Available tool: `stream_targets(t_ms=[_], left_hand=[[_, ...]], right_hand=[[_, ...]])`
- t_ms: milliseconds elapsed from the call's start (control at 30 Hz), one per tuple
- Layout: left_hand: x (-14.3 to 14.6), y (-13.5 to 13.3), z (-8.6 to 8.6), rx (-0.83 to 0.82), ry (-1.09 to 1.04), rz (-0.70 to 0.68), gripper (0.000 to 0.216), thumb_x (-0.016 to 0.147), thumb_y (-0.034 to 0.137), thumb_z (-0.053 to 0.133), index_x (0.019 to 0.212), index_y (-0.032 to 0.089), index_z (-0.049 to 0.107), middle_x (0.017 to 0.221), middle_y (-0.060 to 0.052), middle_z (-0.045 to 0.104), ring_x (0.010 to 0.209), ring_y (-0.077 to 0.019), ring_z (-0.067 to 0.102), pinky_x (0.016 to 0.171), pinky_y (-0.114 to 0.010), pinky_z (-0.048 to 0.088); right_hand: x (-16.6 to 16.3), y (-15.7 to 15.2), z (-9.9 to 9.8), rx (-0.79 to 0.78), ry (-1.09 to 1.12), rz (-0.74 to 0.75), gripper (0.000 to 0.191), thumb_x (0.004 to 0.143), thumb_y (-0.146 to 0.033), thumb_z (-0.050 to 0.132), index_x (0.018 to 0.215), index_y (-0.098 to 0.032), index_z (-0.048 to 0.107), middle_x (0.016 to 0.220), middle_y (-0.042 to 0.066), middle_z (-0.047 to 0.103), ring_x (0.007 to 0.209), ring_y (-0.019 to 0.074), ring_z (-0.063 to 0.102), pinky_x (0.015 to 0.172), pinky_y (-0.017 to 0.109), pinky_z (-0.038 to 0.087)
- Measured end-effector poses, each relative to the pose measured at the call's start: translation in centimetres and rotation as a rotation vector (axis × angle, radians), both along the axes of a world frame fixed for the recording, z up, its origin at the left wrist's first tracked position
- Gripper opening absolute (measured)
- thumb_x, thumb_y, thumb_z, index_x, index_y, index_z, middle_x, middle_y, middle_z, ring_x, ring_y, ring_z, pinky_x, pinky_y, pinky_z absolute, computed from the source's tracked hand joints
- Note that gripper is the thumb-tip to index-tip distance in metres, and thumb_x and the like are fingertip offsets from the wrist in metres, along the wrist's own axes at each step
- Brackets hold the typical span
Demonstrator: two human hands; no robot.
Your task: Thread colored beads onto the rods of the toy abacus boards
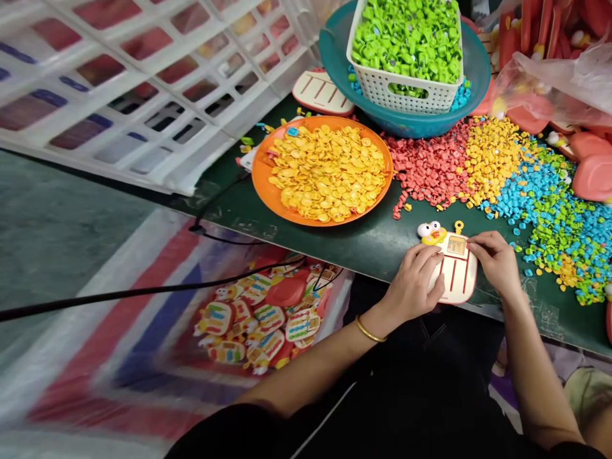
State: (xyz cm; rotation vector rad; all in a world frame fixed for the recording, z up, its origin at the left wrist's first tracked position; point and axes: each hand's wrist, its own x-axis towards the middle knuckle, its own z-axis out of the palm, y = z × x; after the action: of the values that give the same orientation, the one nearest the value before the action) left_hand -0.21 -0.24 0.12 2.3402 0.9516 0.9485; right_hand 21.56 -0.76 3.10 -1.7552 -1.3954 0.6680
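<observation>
A cream toy board (456, 275) with red slots lies at the table's front edge, with a small picture window near its top. A yellow big-eyed animal head (431, 233) sits at its upper left corner, and a small yellow ring tab (459, 227) sticks up from its top. My left hand (417, 279) grips the board's left side, fingers curled over it. At the upper right corner, my right hand (498, 262) has thumb and fingertips pinched together beside the window. Whatever is between those fingertips is too small to make out.
An orange plate (261, 182) of yellow pieces stands left of the board. Behind it, a white basket (406, 89) of green pieces sits in a teal basin (335, 57). Loose red pieces (433, 166) and blue pieces (521, 188) spread rightward. Finished-looking toys (268, 317) fill a sack below.
</observation>
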Motion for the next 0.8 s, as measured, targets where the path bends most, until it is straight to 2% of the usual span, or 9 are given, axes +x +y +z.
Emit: stream_targets(t_ms=[100,200,267,367,433,500,600,667,800], left_hand=[[0.1,-0.2,0.0,-0.005,0.004,0.061,0.032,0.09,0.026,0.053,0.12,0.013,0.054,0.12,-0.015,0.057,0.116,-0.0307,0.047,0.101,-0.05,0.046],[0.4,-0.4,-0.3,0.004,0.0,0.115,0.028,0.089,0.029,0.053,0.112,0.013,0.054,0.11,-0.015,0.057,0.108,-0.0299,0.049,0.097,-0.05,0.047],[0.6,-0.5,-0.5,0.022,-0.004,0.105,0.021,0.09,0.029,0.053,0.104,0.013,0.055,0.103,-0.014,0.057,0.103,-0.0288,0.05,0.094,-0.048,0.048],[0.7,-0.5,-0.6,0.031,0.002,0.106,0.018,0.09,0.029,0.053,0.1,0.014,0.055,0.101,-0.013,0.056,0.103,-0.0285,0.05,0.093,-0.047,0.049],[0.7,-0.6,-0.6,0.033,0.021,0.113,0.023,0.09,0.029,0.054,0.107,0.014,0.056,0.108,-0.014,0.056,0.105,-0.0289,0.05,0.094,-0.047,0.048],[0.7,-0.6,-0.4,0.047,0.057,0.109,0.031,0.09,0.028,0.053,0.119,0.016,0.057,0.118,-0.015,0.056,0.11,-0.0302,0.049,0.095,-0.048,0.047],[0.6,-0.6,-0.1,0.061,0.063,0.079,0.039,0.091,0.026,0.052,0.128,0.016,0.055,0.128,-0.014,0.055,0.118,-0.0311,0.048,0.1,-0.048,0.045],[0.5,-0.5,-0.1,0.043,0.01,0.077,0.04,0.091,0.026,0.053,0.129,0.012,0.054,0.126,-0.015,0.057,0.118,-0.03,0.048,0.103,-0.046,0.045],[0.5,-0.4,-0.3,0.0,-0.056,0.098,0.04,0.089,0.026,0.054,0.126,0.012,0.054,0.12,-0.015,0.058,0.115,-0.0292,0.051,0.103,-0.047,0.046]], right_hand=[[-1.5,-2.0,-0.8,0.106,-0.168,-0.019,0.021,0.09,-0.03,0.057,0.09,-0.022,0.076,0.093,0.007,0.063,0.088,0.0199,0.062,0.079,0.035,0.052],[-3.1,-3.5,-1.1,0.162,-0.277,0.074,0.026,0.094,-0.023,0.05,0.095,-0.025,0.076,0.094,0.007,0.065,0.09,0.0198,0.063,0.079,0.034,0.053],[-4.1,-3.2,-0.9,0.19,-0.278,0.163,0.03,0.094,-0.019,0.046,0.098,-0.026,0.075,0.096,0.007,0.067,0.092,0.0194,0.064,0.081,0.033,0.053],[-4.7,0.5,-0.6,0.207,-0.26,0.224,0.029,0.095,-0.019,0.047,0.1,-0.026,0.074,0.099,0.006,0.067,0.095,0.0197,0.063,0.084,0.033,0.052],[-4.5,4.4,-0.6,0.192,-0.333,0.184,0.026,0.094,-0.02,0.05,0.102,-0.024,0.075,0.099,0.008,0.065,0.095,0.0208,0.061,0.084,0.034,0.051],[-3.8,8.0,-0.7,0.13,-0.451,0.232,0.025,0.091,-0.017,0.053,0.1,-0.021,0.076,0.094,0.009,0.063,0.091,0.0218,0.059,0.081,0.033,0.049],[-2.6,10.1,-0.8,0.078,-0.55,0.341,0.026,0.09,-0.014,0.052,0.095,-0.02,0.077,0.089,0.009,0.062,0.092,0.0226,0.058,0.079,0.033,0.047],[-1.8,8.6,-0.6,0.127,-0.515,0.309,0.024,0.09,-0.016,0.054,0.094,-0.021,0.078,0.092,0.008,0.063,0.092,0.0221,0.058,0.079,0.033,0.048],[-0.6,2.4,-0.3,0.232,-0.369,0.127,0.019,0.092,-0.027,0.059,0.098,-0.025,0.077,0.093,0.005,0.064,0.086,0.019,0.062,0.077,0.033,0.052]])
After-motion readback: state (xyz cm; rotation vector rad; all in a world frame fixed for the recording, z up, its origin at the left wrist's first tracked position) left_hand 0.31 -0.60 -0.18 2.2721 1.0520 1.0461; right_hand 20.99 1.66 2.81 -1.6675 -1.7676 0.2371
